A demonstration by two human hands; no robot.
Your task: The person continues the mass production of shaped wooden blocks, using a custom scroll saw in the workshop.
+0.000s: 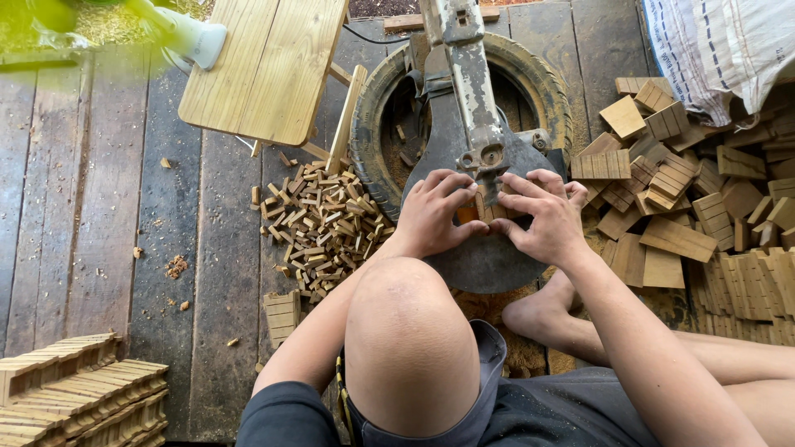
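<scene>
From up here I look straight down on my two hands, working at the round metal plate point(489, 261) of a cutting machine whose worn arm point(470, 74) runs away from me over an old tyre point(373, 124). My left hand point(435, 217) and right hand point(542, 217) sit close together on the plate, just under the machine's head point(487, 157). Between them is a small grooved wooden block point(489, 209). Both sets of fingers are curled down onto it, pinching it from either side; how firm the grip is I cannot tell, since the fingers cover most of the wood.

To the left of the tyre lies a heap of small cut wooden sticks point(323, 223) on the dark floor planks point(108, 207). That heap is sizeable, so I judge a fair share of cutting is already done. To the right, beside my bare foot point(538, 313), is a bigger spread of flat grooved blocks point(679, 207), loose near the plate and packed in rows further right. I take these as the stock waiting its turn, so plenty is left.

At the near left corner are stacked slatted pieces point(74, 385). Far left stands a pale wooden bench point(265, 66), and a white sack point(720, 50) sits at the far right. My raised knee point(410, 331) fills the near middle.
</scene>
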